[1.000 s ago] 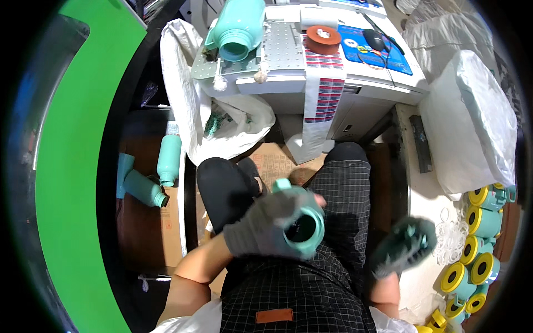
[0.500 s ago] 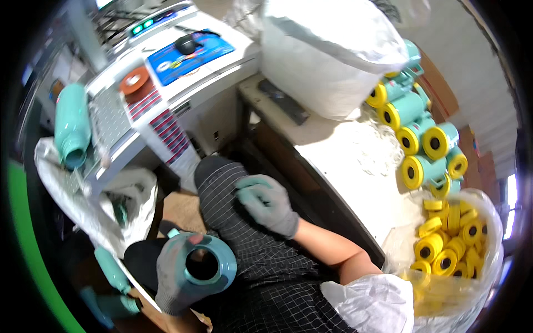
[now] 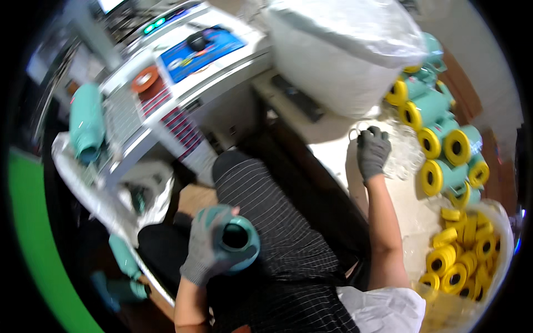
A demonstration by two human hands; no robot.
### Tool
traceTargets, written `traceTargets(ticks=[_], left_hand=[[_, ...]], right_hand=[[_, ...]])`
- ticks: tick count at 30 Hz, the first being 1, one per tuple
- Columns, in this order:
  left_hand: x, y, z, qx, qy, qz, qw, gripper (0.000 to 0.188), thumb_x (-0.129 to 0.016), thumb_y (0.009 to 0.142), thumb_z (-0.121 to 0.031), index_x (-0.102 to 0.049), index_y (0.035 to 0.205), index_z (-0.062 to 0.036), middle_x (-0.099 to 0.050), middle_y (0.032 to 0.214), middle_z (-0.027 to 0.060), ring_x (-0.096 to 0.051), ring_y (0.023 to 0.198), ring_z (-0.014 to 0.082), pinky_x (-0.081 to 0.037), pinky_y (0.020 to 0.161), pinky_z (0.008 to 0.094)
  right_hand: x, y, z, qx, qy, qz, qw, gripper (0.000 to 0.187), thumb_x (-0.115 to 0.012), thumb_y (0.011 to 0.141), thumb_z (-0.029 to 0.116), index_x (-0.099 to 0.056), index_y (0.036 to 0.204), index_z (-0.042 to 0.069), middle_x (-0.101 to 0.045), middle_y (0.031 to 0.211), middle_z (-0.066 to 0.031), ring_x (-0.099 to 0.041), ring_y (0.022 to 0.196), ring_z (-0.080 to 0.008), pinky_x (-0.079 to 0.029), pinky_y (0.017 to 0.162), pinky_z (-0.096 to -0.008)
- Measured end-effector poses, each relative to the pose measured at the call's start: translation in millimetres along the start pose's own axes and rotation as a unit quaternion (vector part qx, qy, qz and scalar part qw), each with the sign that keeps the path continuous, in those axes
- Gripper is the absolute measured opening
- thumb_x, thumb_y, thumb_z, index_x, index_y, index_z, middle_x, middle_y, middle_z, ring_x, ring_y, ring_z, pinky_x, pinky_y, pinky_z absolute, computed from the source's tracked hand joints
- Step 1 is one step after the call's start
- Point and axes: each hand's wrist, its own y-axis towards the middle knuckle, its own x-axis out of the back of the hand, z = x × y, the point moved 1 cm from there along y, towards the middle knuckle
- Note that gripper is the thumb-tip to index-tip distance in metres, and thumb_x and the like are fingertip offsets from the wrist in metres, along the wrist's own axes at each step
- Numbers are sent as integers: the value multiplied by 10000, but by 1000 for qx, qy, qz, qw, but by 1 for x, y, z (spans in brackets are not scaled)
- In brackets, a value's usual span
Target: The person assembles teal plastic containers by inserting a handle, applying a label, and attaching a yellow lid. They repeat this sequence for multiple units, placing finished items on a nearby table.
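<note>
My left hand (image 3: 206, 244), in a grey glove with a teal-coated palm, is wrapped round a teal bottle (image 3: 248, 227). The bottle's round mouth faces up above my lap, and its inside looks dark. On the right, my gloved right hand (image 3: 375, 150) is over the white worktop (image 3: 408, 216), its fingers curled together. A thin pale ring (image 3: 353, 132) shows at its fingertips. Beside that hand lies a loose heap of clear, whitish rings (image 3: 404, 155).
Teal bottles with yellow ends (image 3: 433, 141) are stacked at the right. Below them a clear bag holds yellow rings (image 3: 455, 275). A big white sack (image 3: 333, 66) stands behind. At left, another teal bottle (image 3: 87, 119) lies beside a white machine (image 3: 222, 66); more bottles (image 3: 125, 258) sit lower.
My right hand has moved from above my knee out to the worktop, beside the pale rings. My left hand has raised the bottle slightly and shifted it right. The whole view has shifted a little.
</note>
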Motion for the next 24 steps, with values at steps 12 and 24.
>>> traceTargets(ticks=[12,24], left_hand=[[2,-2,-13,-48,29,-68,996,921,-950,688,-286,-516,1482,-114,-629,1271,130,-654,1112,380,-589,890,477],[16,-21,9,-47,63,-3,997,403,-927,685,-407,-671,712,-98,-646,1077,105,-642,977,359,-520,965,579]], right_hand=[[129,-75,206,388,561,160,714,200,-777,812,169,-709,977,77,-691,1045,-103,-676,909,-307,-545,831,-435],[149,-91,225,424,496,254,713,478,-829,784,510,-725,1025,110,-649,1180,-72,-585,1146,-284,-457,927,-453]])
